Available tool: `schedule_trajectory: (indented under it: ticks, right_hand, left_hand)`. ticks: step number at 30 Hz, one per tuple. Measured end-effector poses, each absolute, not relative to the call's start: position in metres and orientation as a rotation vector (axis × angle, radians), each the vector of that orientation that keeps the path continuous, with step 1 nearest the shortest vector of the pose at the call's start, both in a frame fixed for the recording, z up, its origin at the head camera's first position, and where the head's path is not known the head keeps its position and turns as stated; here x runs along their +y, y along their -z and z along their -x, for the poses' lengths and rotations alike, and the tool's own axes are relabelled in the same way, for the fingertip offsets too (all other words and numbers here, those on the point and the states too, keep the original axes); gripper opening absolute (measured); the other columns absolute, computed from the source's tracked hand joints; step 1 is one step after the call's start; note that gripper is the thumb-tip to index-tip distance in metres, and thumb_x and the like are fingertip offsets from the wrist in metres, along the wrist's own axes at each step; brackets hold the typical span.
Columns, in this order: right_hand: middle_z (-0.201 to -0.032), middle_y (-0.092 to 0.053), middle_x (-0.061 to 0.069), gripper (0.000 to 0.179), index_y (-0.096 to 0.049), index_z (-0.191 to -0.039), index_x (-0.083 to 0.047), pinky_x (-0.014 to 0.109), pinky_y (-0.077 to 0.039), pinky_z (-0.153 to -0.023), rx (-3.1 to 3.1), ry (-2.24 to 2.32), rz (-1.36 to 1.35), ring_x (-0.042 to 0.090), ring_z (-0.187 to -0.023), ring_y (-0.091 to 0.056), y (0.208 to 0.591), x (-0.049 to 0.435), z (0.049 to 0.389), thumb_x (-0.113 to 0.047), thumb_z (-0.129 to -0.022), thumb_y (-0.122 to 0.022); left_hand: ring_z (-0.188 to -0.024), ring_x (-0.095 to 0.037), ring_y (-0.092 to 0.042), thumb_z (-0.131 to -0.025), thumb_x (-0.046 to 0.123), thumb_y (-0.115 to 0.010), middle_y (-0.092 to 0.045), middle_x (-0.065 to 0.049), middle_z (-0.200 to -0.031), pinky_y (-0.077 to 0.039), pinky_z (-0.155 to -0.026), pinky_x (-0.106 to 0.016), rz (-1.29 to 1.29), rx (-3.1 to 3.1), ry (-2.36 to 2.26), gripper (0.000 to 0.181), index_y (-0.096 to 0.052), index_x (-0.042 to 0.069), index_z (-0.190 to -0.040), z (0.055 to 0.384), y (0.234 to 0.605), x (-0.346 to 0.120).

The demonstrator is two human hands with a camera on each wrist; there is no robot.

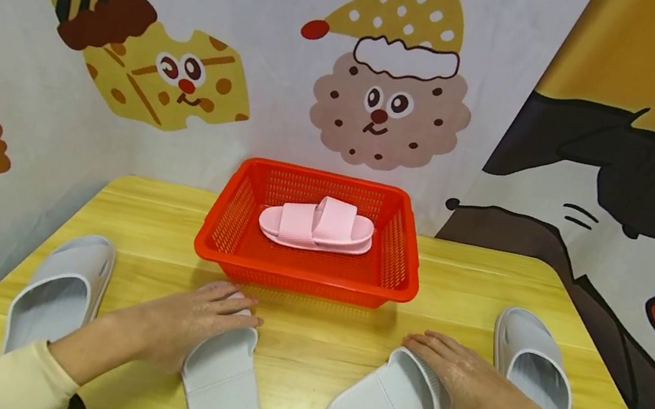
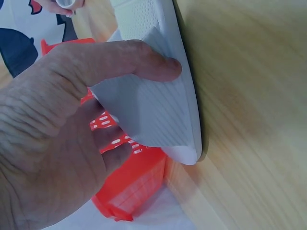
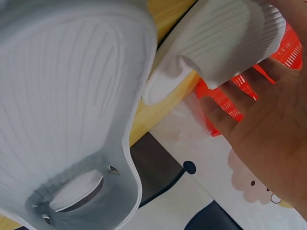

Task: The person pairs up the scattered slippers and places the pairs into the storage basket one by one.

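My left hand (image 1: 190, 326) lies over the upper of a light grey slide slipper (image 1: 230, 385), its toe toward the basket. In the left wrist view the thumb (image 2: 160, 67) presses the ribbed upper on one side while the other fingers pass behind it. At the right, my right hand (image 1: 461, 381) wraps over the upper of a matching slipper (image 1: 377, 407), whose heel points to the lower left. Fingers (image 3: 240, 98) reach behind that upper in the right wrist view; the thumb is hidden.
A red plastic basket (image 1: 301, 277) at the back of the wooden table (image 1: 302, 346) holds pink slippers (image 1: 298, 221). One grey clog (image 1: 78, 255) stands at the left edge, another grey clog (image 1: 531, 332) at the right beside my forearm. Behind hangs a cartoon-printed cloth (image 1: 280, 101).
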State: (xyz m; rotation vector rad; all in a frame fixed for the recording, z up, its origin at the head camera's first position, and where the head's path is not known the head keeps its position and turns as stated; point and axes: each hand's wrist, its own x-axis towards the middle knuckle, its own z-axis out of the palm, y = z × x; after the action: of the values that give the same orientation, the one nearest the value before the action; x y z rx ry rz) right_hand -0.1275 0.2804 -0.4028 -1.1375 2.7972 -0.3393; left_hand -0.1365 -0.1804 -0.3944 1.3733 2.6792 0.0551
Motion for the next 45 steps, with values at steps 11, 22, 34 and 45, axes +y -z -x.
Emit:
schedule_trajectory:
  ticks: [11, 22, 34, 45]
  right_hand:
    - [-0.15, -0.05, 0.008, 0.112, -0.048, -0.149, -0.012, 0.065, -0.04, -0.103, 2.805, 0.409, 1.12, 0.038, -0.135, -0.045, 0.408, 0.282, 0.126, -0.025, -0.049, -0.098]
    - [-0.147, -0.05, -0.001, 0.107, -0.047, -0.149, -0.012, 0.059, -0.039, -0.106, 2.868, 0.409, 1.046, 0.029, -0.135, -0.046, 0.407, 0.28, 0.125, -0.035, -0.056, -0.094]
    - [-0.136, -0.054, -0.013, 0.104, -0.05, -0.146, -0.021, 0.051, -0.047, -0.098, 2.94, 0.471, 1.075, 0.013, -0.12, -0.053, 0.41, 0.272, 0.127, -0.061, -0.059, -0.09]
    - [-0.131, -0.052, -0.017, 0.105, -0.051, -0.145, -0.026, 0.043, -0.053, -0.09, 3.004, 0.503, 1.179, 0.007, -0.115, -0.051, 0.411, 0.265, 0.13, -0.066, -0.055, -0.089]
  left_hand:
    - [-0.136, -0.042, -0.041, -0.047, 0.013, -0.101, -0.047, -0.014, -0.15, -0.038, -0.11, -0.052, -1.497, 2.687, -0.029, 0.113, -0.048, 0.014, -0.147, 0.141, 0.394, -0.183]
    - [-0.135, -0.043, -0.043, -0.046, 0.017, -0.101, -0.049, -0.016, -0.146, -0.039, -0.109, -0.053, -1.475, 2.713, -0.08, 0.112, -0.049, 0.014, -0.145, 0.141, 0.396, -0.185]
    - [-0.128, -0.034, -0.049, -0.045, 0.024, -0.1, -0.052, -0.01, -0.138, -0.041, -0.108, -0.052, -1.367, 2.726, -0.198, 0.11, -0.05, 0.015, -0.143, 0.139, 0.394, -0.181]
    - [-0.116, -0.025, -0.053, -0.047, 0.034, -0.099, -0.048, -0.003, -0.126, -0.047, -0.102, -0.045, -1.317, 2.729, -0.273, 0.109, -0.051, 0.012, -0.142, 0.138, 0.392, -0.173]
